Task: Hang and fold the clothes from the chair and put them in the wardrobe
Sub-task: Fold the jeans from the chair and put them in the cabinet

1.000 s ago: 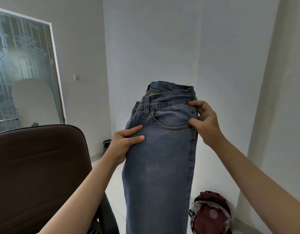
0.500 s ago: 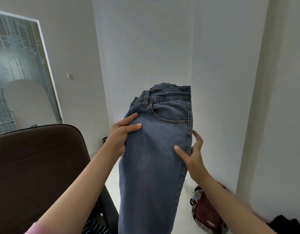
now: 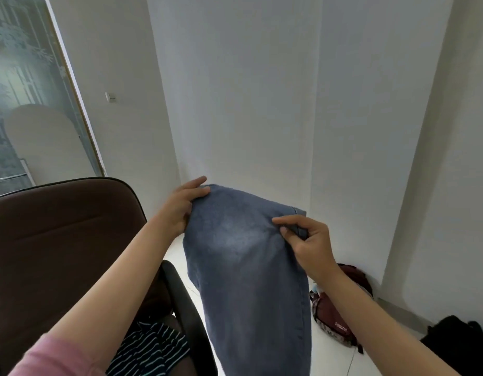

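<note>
The left hand (image 3: 182,206) is gripping the upper left corner of a pair of blue jeans (image 3: 248,267), its fingers curled over the top fold and its thumb pressing the cloth. The right hand (image 3: 307,241) is pinching the jeans' right edge at the side seam between thumb and forefinger, the other fingers curling in behind. Between the two hands the denim is bending over at the top and hanging down in front of the person, out past the bottom of the view; the waistband is not showing. To the left, a brown office chair (image 3: 64,240) is standing with its black armrest (image 3: 186,308) just beside the hanging jeans, and a dark striped garment (image 3: 150,348) is lying on its seat. On the white floor (image 3: 332,359) to the right, a maroon backpack (image 3: 341,316) is leaning against the wall, and a black bundle (image 3: 460,340) is sitting near the right edge. A frosted glass door (image 3: 31,104) is filling the far left.
</note>
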{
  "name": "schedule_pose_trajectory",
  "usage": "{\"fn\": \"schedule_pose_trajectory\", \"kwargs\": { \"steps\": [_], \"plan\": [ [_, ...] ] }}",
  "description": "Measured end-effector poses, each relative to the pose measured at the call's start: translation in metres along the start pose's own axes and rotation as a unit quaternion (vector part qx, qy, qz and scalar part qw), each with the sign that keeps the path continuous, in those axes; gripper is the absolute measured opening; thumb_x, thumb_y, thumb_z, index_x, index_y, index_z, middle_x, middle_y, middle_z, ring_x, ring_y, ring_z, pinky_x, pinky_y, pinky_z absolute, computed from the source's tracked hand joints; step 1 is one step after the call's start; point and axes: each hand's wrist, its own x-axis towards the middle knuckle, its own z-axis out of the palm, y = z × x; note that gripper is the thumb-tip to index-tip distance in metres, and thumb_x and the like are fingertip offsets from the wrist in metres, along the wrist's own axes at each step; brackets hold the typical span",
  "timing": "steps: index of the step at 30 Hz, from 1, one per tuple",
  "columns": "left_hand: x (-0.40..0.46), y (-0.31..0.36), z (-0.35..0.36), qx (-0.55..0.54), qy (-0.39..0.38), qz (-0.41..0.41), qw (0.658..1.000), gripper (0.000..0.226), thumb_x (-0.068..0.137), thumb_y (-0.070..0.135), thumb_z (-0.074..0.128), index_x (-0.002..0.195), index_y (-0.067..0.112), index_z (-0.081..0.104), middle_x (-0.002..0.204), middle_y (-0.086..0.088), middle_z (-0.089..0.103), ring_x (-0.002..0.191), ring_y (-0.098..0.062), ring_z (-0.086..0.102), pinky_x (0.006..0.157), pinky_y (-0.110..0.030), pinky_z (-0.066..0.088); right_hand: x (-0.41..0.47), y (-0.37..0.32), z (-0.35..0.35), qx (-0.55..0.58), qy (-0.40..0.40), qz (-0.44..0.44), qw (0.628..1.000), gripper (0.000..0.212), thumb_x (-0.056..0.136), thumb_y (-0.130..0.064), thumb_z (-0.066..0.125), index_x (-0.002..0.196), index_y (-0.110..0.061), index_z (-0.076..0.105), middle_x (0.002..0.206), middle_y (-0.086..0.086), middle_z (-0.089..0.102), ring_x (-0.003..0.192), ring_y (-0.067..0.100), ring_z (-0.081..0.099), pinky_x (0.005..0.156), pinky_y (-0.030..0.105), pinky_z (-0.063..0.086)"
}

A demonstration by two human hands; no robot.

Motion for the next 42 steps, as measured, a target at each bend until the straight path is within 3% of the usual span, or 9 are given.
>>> {"fn": "schedule_pose_trajectory", "kwargs": {
  "steps": [3, 6, 11, 13, 16, 29, 34, 38, 42],
  "plan": [
    [-0.012, -0.015, -0.009, -0.010, -0.056, -0.084, 0.995, 0.039, 0.093, 0.035, 0.055, 0.127, 0.017, 0.058, 0.120, -0.007, 0.063, 0.097, -0.019, 0.067, 0.081, -0.033, 0.051, 0.013, -0.003, 0.004, 0.063, 0.030, 0.044, 0.997, 0.043, 0.086, 0.010, 0.059, 0.074, -0.028, 0.076, 0.078, -0.012, 0.071, 0.079, 0.005, 0.065, 0.075, 0.013, 0.049],
    [-0.033, -0.032, -0.004, 0.005, -0.140, -0.135, 0.981, 0.056, 0.094, 0.055, 0.029, 0.079, 0.032, 0.077, 0.087, 0.008, 0.075, 0.078, -0.011, 0.071, 0.087, -0.039, 0.044, 0.024, 0.000, 0.008, 0.114, 0.068, 0.101, 0.986, 0.043, 0.088, 0.007, 0.057, 0.068, -0.026, 0.076, 0.081, -0.004, 0.069, 0.082, 0.012, 0.063, 0.079, 0.025, 0.053],
    [-0.058, -0.073, 0.010, -0.012, -0.221, -0.169, 0.961, 0.045, 0.088, 0.058, 0.028, 0.079, 0.051, 0.072, 0.089, 0.024, 0.072, 0.095, -0.007, 0.063, 0.101, -0.049, 0.040, 0.026, 0.014, 0.008, 0.124, 0.112, 0.138, 0.976, 0.040, 0.089, 0.005, 0.057, 0.068, -0.024, 0.074, 0.083, -0.004, 0.071, 0.087, 0.014, 0.066, 0.085, 0.029, 0.054],
    [-0.061, -0.100, 0.006, -0.062, -0.229, -0.154, 0.959, 0.028, 0.084, 0.053, 0.049, 0.101, 0.048, 0.070, 0.113, 0.018, 0.068, 0.107, -0.014, 0.064, 0.102, -0.052, 0.041, 0.025, 0.020, 0.004, 0.120, 0.117, 0.140, 0.976, 0.040, 0.089, 0.005, 0.056, 0.072, -0.025, 0.074, 0.088, -0.006, 0.071, 0.094, 0.013, 0.066, 0.089, 0.027, 0.052],
    [-0.061, -0.133, 0.003, -0.164, -0.218, -0.133, 0.953, 0.063, 0.068, 0.033, 0.082, 0.127, 0.028, 0.060, 0.132, 0.007, 0.058, 0.121, -0.028, 0.055, 0.097, -0.054, 0.045, 0.024, 0.028, -0.002, 0.128, 0.105, 0.158, 0.973, 0.037, 0.087, 0.006, 0.058, 0.081, -0.027, 0.074, 0.101, -0.004, 0.069, 0.106, 0.017, 0.063, 0.094, 0.030, 0.050],
    [-0.050, -0.089, 0.003, -0.004, -0.095, -0.027, 0.995, 0.028, 0.075, -0.013, 0.065, 0.077, 0.014, 0.076, 0.075, 0.000, 0.072, 0.069, -0.010, 0.067, 0.059, -0.017, 0.053, 0.045, 0.014, -0.061, 0.019, -0.169, 0.346, 0.923, 0.036, 0.073, 0.018, 0.063, 0.090, -0.014, 0.063, 0.090, 0.013, 0.059, 0.072, 0.024, 0.061, 0.055, 0.025, 0.056],
    [-0.038, -0.058, 0.008, -0.091, -0.040, 0.020, 0.995, 0.030, 0.080, -0.010, 0.059, 0.082, 0.015, 0.075, 0.074, 0.000, 0.072, 0.069, -0.010, 0.067, 0.067, -0.018, 0.055, 0.032, 0.017, -0.053, 0.258, -0.087, 0.235, 0.933, 0.066, 0.073, -0.018, 0.067, 0.133, -0.031, 0.040, 0.095, 0.004, 0.072, 0.082, 0.017, 0.069, 0.065, 0.028, 0.057],
    [-0.028, -0.054, 0.015, -0.152, 0.009, 0.028, 0.988, 0.027, 0.083, -0.008, 0.058, 0.096, 0.012, 0.069, 0.081, 0.001, 0.070, 0.079, -0.011, 0.064, 0.073, -0.019, 0.055, -0.001, 0.034, -0.034, 0.082, -0.151, 0.123, 0.977, 0.091, 0.083, 0.002, 0.066, 0.143, -0.049, 0.020, 0.140, -0.004, 0.050, 0.123, 0.023, 0.055, 0.097, 0.044, 0.049],
    [-0.029, -0.062, 0.013, -0.211, 0.000, 0.033, 0.977, 0.047, 0.085, -0.006, 0.055, 0.126, 0.018, 0.055, 0.109, -0.005, 0.063, 0.098, -0.017, 0.062, 0.081, -0.025, 0.056, 0.010, 0.024, -0.028, 0.054, -0.078, 0.087, 0.992, 0.069, 0.082, 0.008, 0.063, 0.129, -0.040, 0.051, 0.137, -0.002, 0.054, 0.119, 0.022, 0.056, 0.105, 0.052, 0.041]
  ]
}}
